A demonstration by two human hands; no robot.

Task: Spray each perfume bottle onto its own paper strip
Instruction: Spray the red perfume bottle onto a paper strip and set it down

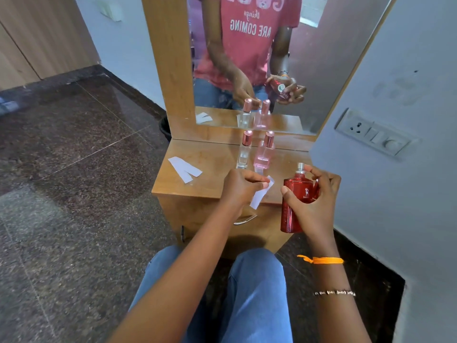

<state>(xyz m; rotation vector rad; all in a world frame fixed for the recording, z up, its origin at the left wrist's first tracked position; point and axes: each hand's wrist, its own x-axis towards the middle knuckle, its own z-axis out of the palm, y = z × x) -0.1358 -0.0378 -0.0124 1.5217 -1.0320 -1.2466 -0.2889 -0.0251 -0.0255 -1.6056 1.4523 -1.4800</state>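
A wooden dressing table (197, 179) stands in the middle, its top bare wood with a glossy finish. A metal drawer handle (244, 219) shows on its front, just under the top's near edge. Rising from the back of the table toward 12 o'clock is a mirror (309, 70) in a wooden frame (170, 70). At 3 o'clock a switch plate (373, 134) with a socket and a round dial sits on the pale wall (408, 58). From 8 to 10 o'clock spreads a dark speckled stone floor (74, 157). At 10 o'clock a wooden door (37, 38) meets the floor. A dark bin (165, 127) peeks out behind the table's left side.
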